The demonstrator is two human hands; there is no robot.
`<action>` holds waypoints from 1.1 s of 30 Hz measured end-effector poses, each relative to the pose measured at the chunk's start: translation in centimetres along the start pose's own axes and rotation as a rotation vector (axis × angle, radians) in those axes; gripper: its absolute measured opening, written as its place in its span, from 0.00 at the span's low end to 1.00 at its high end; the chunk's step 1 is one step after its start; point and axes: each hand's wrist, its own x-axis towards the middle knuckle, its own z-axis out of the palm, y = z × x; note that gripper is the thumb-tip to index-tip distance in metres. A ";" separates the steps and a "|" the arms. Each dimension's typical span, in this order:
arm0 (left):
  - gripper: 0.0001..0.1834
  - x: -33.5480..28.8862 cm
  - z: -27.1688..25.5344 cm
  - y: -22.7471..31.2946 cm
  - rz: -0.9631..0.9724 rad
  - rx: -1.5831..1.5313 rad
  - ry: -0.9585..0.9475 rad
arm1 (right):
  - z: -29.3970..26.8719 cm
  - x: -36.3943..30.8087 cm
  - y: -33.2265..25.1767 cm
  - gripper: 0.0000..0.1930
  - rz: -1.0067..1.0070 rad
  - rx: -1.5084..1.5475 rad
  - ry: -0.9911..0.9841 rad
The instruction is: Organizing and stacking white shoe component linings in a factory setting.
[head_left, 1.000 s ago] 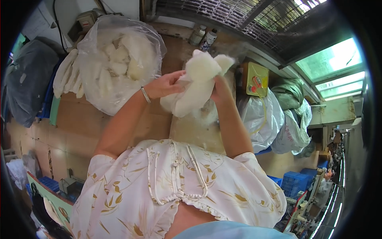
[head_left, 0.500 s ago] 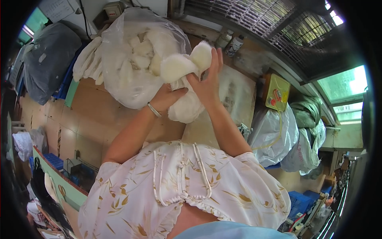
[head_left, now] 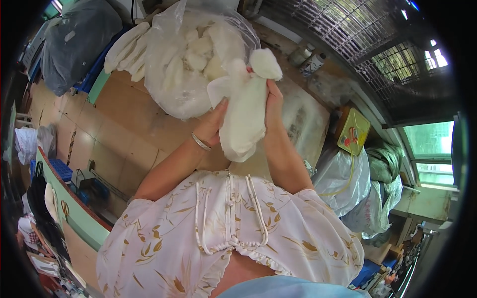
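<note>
Between my hands I hold a long, white, fluffy plush piece (head_left: 244, 116) above the work table. My left hand (head_left: 214, 121) grips its left side, fingers partly hidden under the material. From the right, my right hand (head_left: 274, 104) holds the other edge, its fingers mostly behind the piece. A rounded fluffy white part (head_left: 266, 63) stands out at the far end, above my right thumb. Just beyond lies a clear plastic bag (head_left: 171, 94) with several cream fluffy pieces (head_left: 198, 54) inside. More long white plush pieces (head_left: 130, 52) lie left of the bag.
Two small bottles (head_left: 312, 64) stand at the back by the barred window (head_left: 348, 30). On the right are a yellow box (head_left: 354, 130) with a tube and white plastic bags (head_left: 343, 171). A dark bag (head_left: 79, 47) sits far left, and a green-sided board (head_left: 74, 198) is near left.
The fluffy piece has gone from bunched up to stretched lengthwise toward me. My right hand's raised, spread fingers have come down around its right side. The view has shifted slightly.
</note>
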 end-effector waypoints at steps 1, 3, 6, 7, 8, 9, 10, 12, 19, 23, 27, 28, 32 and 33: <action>0.28 -0.2 0.0 0.0 0.056 0.082 0.006 | -0.5 0.1 0.2 0.17 -0.009 0.063 -0.050; 0.26 -0.2 -1.0 -0.4 0.092 0.096 0.050 | -4.0 0.5 0.4 0.15 0.054 0.171 -0.133; 0.23 -0.2 -1.6 0.0 0.107 0.049 0.092 | -4.9 0.3 0.1 0.13 0.201 0.156 -0.253; 0.22 -0.2 -1.5 0.3 0.087 -0.017 0.087 | -4.6 0.0 0.0 0.13 0.280 0.026 -0.289; 0.20 -0.7 0.3 1.2 0.099 -0.019 -0.051 | -3.5 -0.6 0.1 0.11 0.294 -0.129 -0.198; 0.20 -0.9 0.3 0.9 0.098 -0.012 -0.054 | -2.6 -1.0 0.3 0.11 0.289 -0.125 -0.201; 0.20 -0.9 0.3 0.6 0.124 0.023 0.061 | -1.8 -1.2 0.3 0.10 0.227 -0.207 -0.161; 0.21 -0.5 0.4 0.3 0.160 0.082 0.280 | -2.2 -1.1 0.2 0.09 0.147 -0.273 -0.171; 0.26 -0.9 1.4 1.0 0.156 0.787 0.306 | -2.7 -2.3 1.3 0.08 0.048 -0.500 -0.335; 0.24 -1.6 -0.1 1.4 0.183 0.798 0.170 | -1.5 -3.0 0.4 0.12 0.078 -0.293 -0.221; 0.25 -1.9 -1.0 1.2 0.160 0.745 0.286 | -2.9 -2.2 1.1 0.16 0.142 -0.138 -0.103; 0.26 -1.7 -2.7 0.7 0.081 0.737 0.316 | -3.5 -2.0 1.1 0.18 0.168 -0.156 -0.186; 0.31 -1.1 -2.3 0.7 0.032 0.497 0.198 | -2.6 -2.2 0.2 0.17 0.265 -0.479 -0.461; 0.31 -0.9 -1.9 0.6 0.030 0.497 0.199 | -2.7 -1.9 0.2 0.17 0.266 -0.478 -0.459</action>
